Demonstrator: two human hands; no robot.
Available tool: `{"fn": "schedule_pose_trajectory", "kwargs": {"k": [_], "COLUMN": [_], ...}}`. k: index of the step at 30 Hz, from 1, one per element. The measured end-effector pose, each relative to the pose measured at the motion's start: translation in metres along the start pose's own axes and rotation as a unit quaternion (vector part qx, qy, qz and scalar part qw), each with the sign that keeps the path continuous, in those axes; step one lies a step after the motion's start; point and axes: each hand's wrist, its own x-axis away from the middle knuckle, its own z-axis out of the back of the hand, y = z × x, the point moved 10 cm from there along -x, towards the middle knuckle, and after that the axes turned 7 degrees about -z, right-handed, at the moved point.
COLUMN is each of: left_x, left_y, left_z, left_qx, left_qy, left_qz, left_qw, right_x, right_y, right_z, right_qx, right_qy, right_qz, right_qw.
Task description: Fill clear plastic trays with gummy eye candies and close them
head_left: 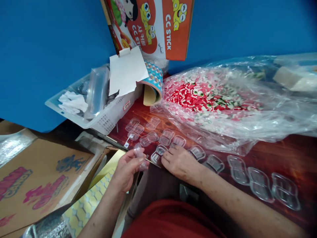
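Clear plastic case (pixel 139 155): pinched between the fingers and thumb of the left hand (pixel 127 167), near the counter's front edge, long axis running roughly away from the body. Right hand (pixel 182 162): to the case's right, apart from it, fingers curled down among the row cases (pixel 149 138); whether they grip one, I cannot tell from here. Those lie flat along the counter (pixel 277 150), double-lobed, on both sides of that hand. Clear bag (pixel 284 115), behind: red, white and green bits (pixel 185 96), some like eyeballs. Basket (pixel 107 122), back left: white cloth (pixel 73 101), clear box (pixel 97 89). Carton (pixel 49 165), printed: left, below the basket.
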Motion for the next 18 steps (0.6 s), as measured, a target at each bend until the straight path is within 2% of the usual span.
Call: {"fn": "schedule_pose_trajectory", "kwargs": {"k": [2,4,7,10,14,18], "left_x": [0.001,0.001,-0.004,-0.015,-0.035,-0.055], "left_y": [-0.006,-0.007,0.006,0.025,0.054,0.071], "left_z": [-0.003,-0.005,-0.011,-0.011,0.014,0.033], "left_qx": [-0.004,-0.011,-0.031,-0.058,-0.097,-0.139], "left_qy": [-0.004,-0.009,-0.033,-0.044,0.022,0.044], "left_qz": [0.005,0.003,-0.026,-0.057,-0.108,-0.120], "left_qw": [1.000,1.000,0.999,0.996,0.989,0.982], "right_x": [-0.002,0.001,0.009,0.007,-0.030,-0.088], "right_y": [0.008,0.018,0.041,0.064,0.076,0.057], "right_z": [-0.003,0.003,0.016,0.018,0.028,0.024], "right_qx": [0.004,-0.011,-0.034,-0.024,-0.032,-0.054], "right_qy": [-0.020,-0.017,0.005,-0.004,0.017,0.010], "right_qz": [-0.027,-0.062,-0.144,-0.205,-0.209,-0.139], "right_qw": [0.999,0.998,0.989,0.979,0.977,0.989]}}
